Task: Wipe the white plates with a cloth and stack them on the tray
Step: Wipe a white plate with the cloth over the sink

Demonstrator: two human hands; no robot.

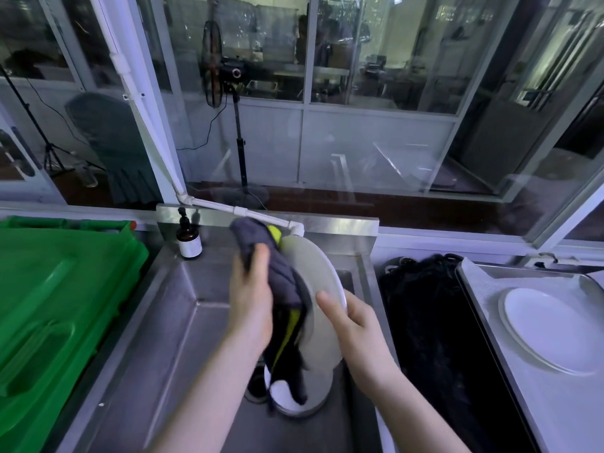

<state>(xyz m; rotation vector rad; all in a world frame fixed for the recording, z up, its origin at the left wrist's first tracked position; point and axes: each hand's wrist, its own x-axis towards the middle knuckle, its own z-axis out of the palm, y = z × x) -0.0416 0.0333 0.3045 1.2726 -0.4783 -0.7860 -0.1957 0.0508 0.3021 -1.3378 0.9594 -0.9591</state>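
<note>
Across lower centre of frame: steel sink surface (183,322). Left edge: green bin (58,305). Right side: metal tray (490,279), flat plate (549,328) lying on it, white. Centre, above the sink: tilted plate (313,273), white, up on edge; right hand (356,325) gripping its near rim, thumb on the face. Left hand (250,302) clutching grey-and-yellow cloth (277,276), pressed against that face. Hands apart, plate between. Below them: basin plate (287,397), partly hidden by cloth. Upper left of sink: brown bottle (189,238), upright.
</note>
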